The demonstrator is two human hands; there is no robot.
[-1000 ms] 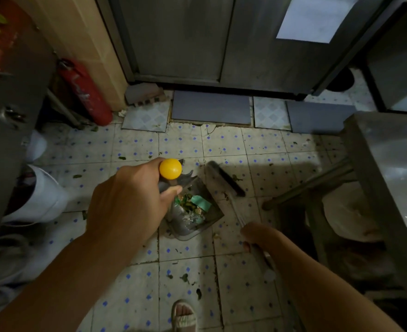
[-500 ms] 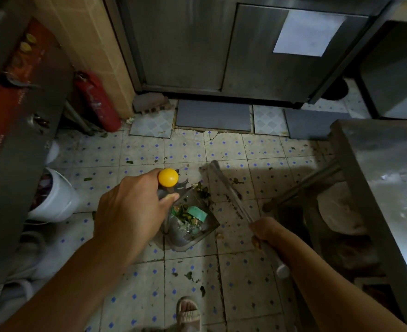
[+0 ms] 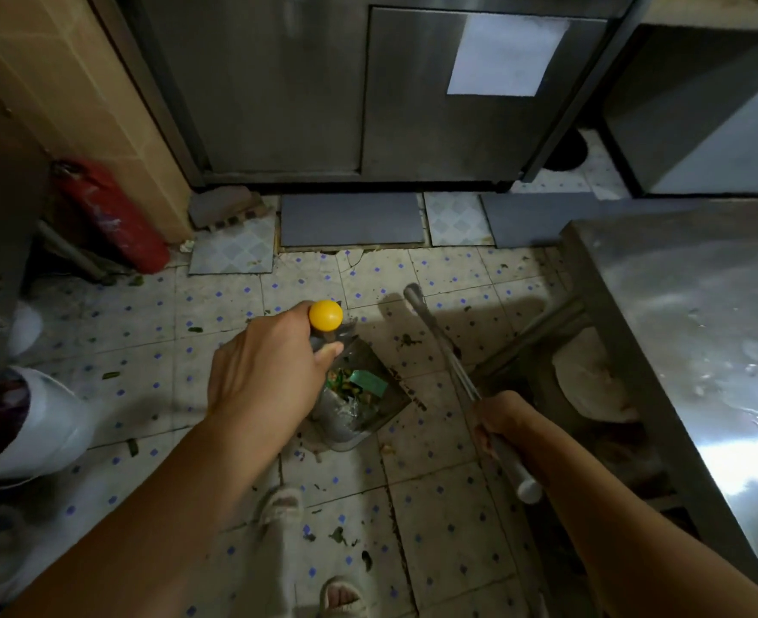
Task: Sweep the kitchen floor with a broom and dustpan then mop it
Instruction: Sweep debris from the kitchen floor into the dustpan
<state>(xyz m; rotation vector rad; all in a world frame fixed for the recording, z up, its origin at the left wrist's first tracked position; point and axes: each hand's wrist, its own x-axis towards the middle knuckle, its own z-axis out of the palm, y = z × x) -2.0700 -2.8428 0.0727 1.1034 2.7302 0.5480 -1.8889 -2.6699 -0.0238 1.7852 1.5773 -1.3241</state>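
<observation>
The left hand [image 3: 270, 376] is gripping the yellow-capped upright handle [image 3: 325, 315] of the grey metal dustpan [image 3: 359, 408], which is resting on the tiled floor [image 3: 448, 519] below its fingers. The right hand [image 3: 499, 421] is clasping the silver broom handle [image 3: 448, 350], which over the last second has been swinging back from the pan mouth, the broom head being hidden. Green scraps [image 3: 354, 385] are lying inside the pan; loose debris beyond the fingers suggests sweeping is unfinished.

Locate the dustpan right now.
Head view, centre: the dustpan sits on the tiled floor below the left hand, which grips its yellow-capped handle; the broom is just right.
</observation>
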